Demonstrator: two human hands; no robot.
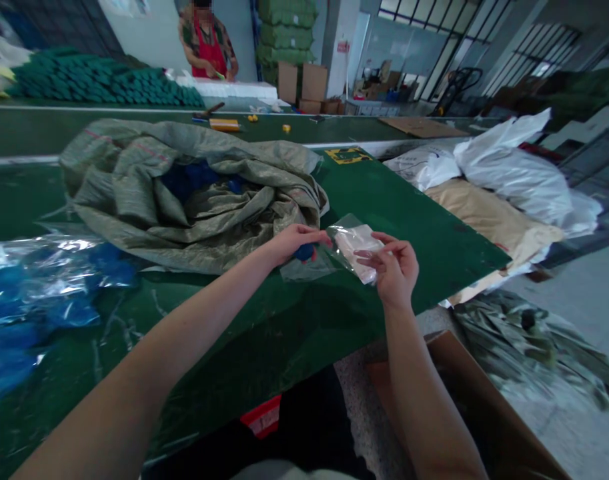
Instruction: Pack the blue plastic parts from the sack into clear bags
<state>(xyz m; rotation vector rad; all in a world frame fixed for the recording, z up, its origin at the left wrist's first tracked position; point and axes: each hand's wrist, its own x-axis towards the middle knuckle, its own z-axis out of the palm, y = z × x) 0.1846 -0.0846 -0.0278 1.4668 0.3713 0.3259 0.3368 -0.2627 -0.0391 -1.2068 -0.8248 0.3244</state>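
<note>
My left hand (290, 244) reaches over the green table with its fingers curled round a small dark blue thing (304, 252), mostly hidden by the hand. Its outstretched forefinger meets the edge of a clear plastic bag (353, 241). Thumb and fingers of my right hand (397, 272) pinch the right side of that bag, which looks whitish and may be several layers thick. Another clear plastic piece (309, 268) lies below my left hand. Just behind, a large grey-green woven sack (134, 193) lies with its mouth spread, showing blue things (191, 179) inside.
Filled clear bags of blue things (49, 287) lie at the left. White sacks (519, 163) and a brown sack (484, 210) stand beyond the table's right edge. A cardboard box (464, 380) sits below at right. Across the tables, a person (208, 47) works.
</note>
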